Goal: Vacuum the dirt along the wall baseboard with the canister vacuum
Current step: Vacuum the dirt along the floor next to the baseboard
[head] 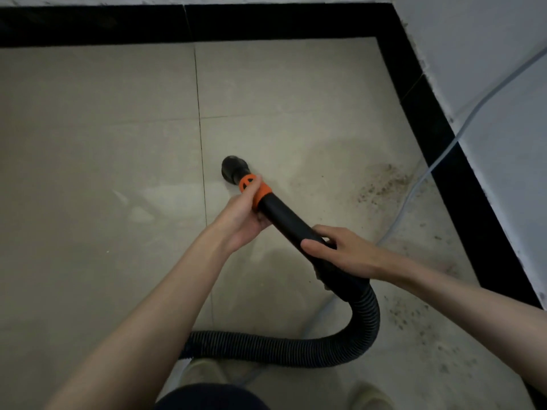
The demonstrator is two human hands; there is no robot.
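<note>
Rigid black wand [284, 217] looks light, ribbed hose [296, 347] floppy; left hand [239, 223] grips the orange collar [256, 190], right hand [340, 250] wraps the handle end, dirt [381, 184] near baseboard [461, 161].

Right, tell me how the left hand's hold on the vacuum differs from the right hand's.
The left hand grips the orange collar just behind the nozzle; the right hand holds the black tube further back, near the ribbed hose. The left comes from under and beside the wand, while the right lies over the top. Both curl round the same wand.
</note>
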